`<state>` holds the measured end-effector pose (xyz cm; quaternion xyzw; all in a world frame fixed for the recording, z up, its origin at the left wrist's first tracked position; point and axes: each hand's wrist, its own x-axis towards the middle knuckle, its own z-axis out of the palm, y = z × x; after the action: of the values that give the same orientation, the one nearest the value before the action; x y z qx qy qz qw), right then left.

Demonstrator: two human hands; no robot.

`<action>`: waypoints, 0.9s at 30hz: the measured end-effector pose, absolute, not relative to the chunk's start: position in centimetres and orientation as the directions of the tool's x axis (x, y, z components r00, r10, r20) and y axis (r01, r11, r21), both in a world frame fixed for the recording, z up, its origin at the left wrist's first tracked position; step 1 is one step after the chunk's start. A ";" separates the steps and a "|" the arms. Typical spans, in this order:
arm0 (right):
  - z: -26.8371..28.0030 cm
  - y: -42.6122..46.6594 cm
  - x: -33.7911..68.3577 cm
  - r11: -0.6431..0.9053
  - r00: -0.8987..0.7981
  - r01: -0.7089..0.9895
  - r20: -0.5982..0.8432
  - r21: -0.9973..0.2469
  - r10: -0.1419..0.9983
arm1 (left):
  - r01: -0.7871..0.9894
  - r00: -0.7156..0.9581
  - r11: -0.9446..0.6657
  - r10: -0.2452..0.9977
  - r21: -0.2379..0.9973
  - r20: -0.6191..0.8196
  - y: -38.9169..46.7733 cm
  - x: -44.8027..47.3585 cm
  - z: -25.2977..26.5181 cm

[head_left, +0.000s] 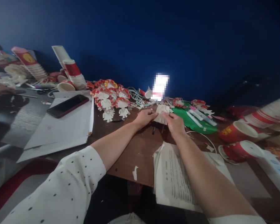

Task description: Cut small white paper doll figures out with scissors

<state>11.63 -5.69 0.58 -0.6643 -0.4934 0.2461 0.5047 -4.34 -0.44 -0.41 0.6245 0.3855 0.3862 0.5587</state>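
Between both hands is a small piece of pale paper (161, 117), held up over the brown table (130, 147). My left hand (145, 119) pinches its left edge, thumb and fingers together. On the right edge, my right hand (176, 123) grips it with the thumb on the near face. Faint lines show on the paper, but I cannot make out their shape. To the left of my hands lies a cluster of paper figures (123, 111) with red patterned tops. A green sheet (185, 119) with several pens (196, 119) on it is just right of my right hand.
White papers (58, 130) carry a dark phone (68, 105) on the left. Stacked paper cups (73, 74) stand behind them, and red cups (239, 132) stand at right. A printed paper bag (169, 174) lies under my right forearm. Another person's hand (1, 90) is at far left.
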 end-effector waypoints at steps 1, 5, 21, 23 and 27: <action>0.5 -5.6 11.7 -0.002 0.391 0.406 0.171 -0.914 0.904 | 0.051 0.406 -0.079 0.912 0.996 0.052 -0.4 -4.3 -0.4; 0.3 -5.5 11.8 0.002 0.383 0.422 0.180 -0.907 0.906 | 0.054 0.406 -0.095 0.912 0.994 0.065 -0.3 -4.4 -0.6; 0.7 -5.7 11.5 0.030 0.371 0.421 0.202 -0.906 0.906 | 0.088 0.404 -0.123 0.912 0.988 0.078 0.2 -4.3 -1.6; 0.7 -5.6 11.6 0.028 0.374 0.430 0.206 -0.902 0.904 | 0.092 0.403 -0.135 0.911 0.987 0.087 0.2 -4.3 -1.6; 0.8 -5.7 11.6 0.029 0.372 0.445 0.214 -0.895 0.903 | 0.093 0.406 -0.136 0.910 0.986 0.087 0.2 -4.3 -1.5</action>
<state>11.60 -5.66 0.79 -0.6584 -0.5119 0.2283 0.5023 -4.35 0.16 -1.47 0.6485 0.3864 0.3841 0.5315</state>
